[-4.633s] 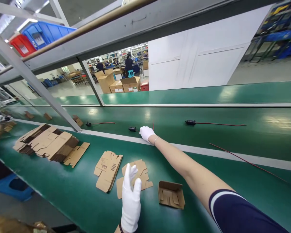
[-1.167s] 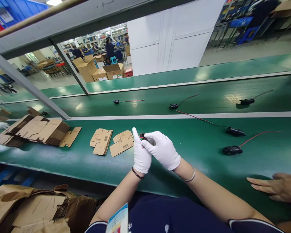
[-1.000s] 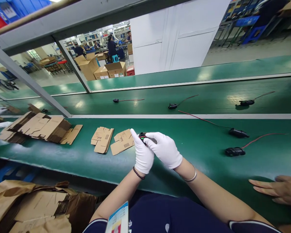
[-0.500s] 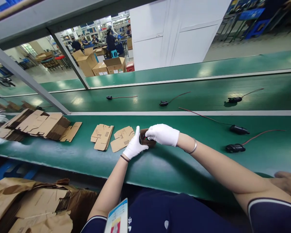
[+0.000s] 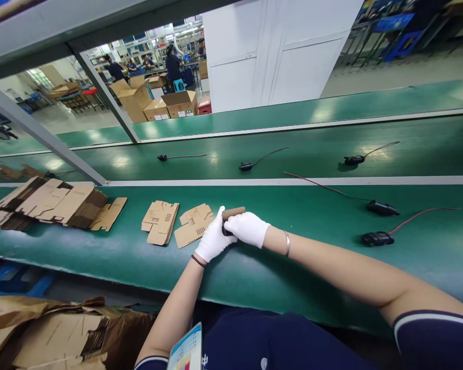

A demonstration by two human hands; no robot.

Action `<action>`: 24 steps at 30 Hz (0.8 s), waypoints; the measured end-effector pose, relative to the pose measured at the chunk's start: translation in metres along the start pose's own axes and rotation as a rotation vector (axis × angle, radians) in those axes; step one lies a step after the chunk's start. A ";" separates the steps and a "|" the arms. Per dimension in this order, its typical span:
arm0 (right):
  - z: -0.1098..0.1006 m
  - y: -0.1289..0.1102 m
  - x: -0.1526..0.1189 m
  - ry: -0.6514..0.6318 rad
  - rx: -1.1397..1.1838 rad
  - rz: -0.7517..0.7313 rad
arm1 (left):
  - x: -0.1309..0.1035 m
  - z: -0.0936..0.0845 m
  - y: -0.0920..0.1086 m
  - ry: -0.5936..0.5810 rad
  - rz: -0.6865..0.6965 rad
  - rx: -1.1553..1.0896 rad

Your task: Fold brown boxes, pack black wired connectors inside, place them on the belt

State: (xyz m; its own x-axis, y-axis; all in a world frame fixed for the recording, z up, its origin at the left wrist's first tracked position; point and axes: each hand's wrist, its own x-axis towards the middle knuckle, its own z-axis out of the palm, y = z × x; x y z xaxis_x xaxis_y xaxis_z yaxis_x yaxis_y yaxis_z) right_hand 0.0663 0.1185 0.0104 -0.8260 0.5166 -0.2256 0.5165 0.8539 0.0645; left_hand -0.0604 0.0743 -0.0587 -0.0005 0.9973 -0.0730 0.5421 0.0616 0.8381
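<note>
A small brown cardboard box [image 5: 233,212] is between my two white-gloved hands above the green work surface. My left hand [image 5: 213,239] wraps round its left side. My right hand [image 5: 247,228] is closed at its front opening, where something dark shows; my fingers hide most of it. Just left of my hands lie flat cardboard blanks [image 5: 194,224] and a small stack of blanks [image 5: 161,222]. To the right, two black devices rest on the surface, one with a red wire [image 5: 377,238] and one behind it [image 5: 383,207].
A large pile of folded cardboard [image 5: 57,201] lies at the left. Beyond the white strip, a green belt [image 5: 308,167] carries several black wired devices. A slanted grey post [image 5: 50,131] stands at the left. An open bag of cardboard [image 5: 57,334] is below the edge.
My right hand has moved slightly left and down against the box, whose opening is now mostly covered. The black devices on the belt have shifted left. Another person's hand has left the right edge.
</note>
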 end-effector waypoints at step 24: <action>-0.029 0.091 0.240 0.448 0.120 0.173 | 0.063 -0.066 -0.020 0.249 -0.310 0.392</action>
State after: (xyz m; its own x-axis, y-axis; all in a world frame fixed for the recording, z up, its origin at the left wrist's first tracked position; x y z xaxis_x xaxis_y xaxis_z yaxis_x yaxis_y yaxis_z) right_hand -0.0912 0.3220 -0.0101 -0.7278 0.6494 0.2206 0.6555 0.7532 -0.0546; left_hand -0.1266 0.1389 -0.0441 -0.3825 0.9168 -0.1147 0.7567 0.3821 0.5305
